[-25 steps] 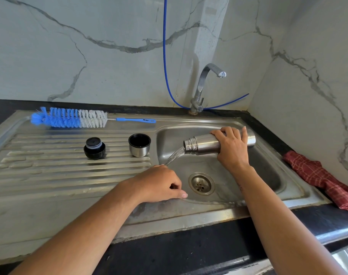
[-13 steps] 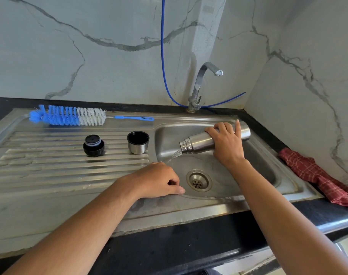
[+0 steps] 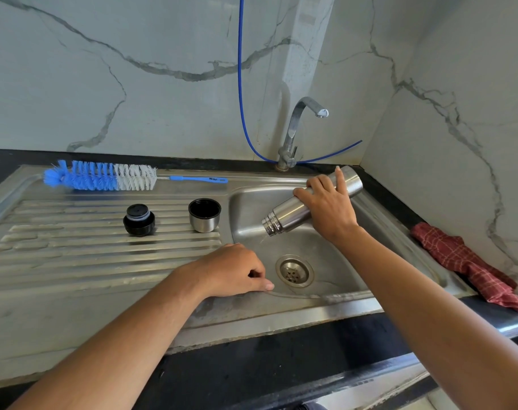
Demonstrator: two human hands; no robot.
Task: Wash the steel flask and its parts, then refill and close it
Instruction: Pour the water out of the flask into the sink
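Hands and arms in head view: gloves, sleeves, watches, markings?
Both bare. Left hand and right hand show no gloves or rings; both forearms are uncovered to the frame edge, with no sleeves, watch or bands visible. No markings that I can make out.

My one head camera looks forward and down, close over the sink [image 3: 370, 202], wall [image 3: 163, 69] far.
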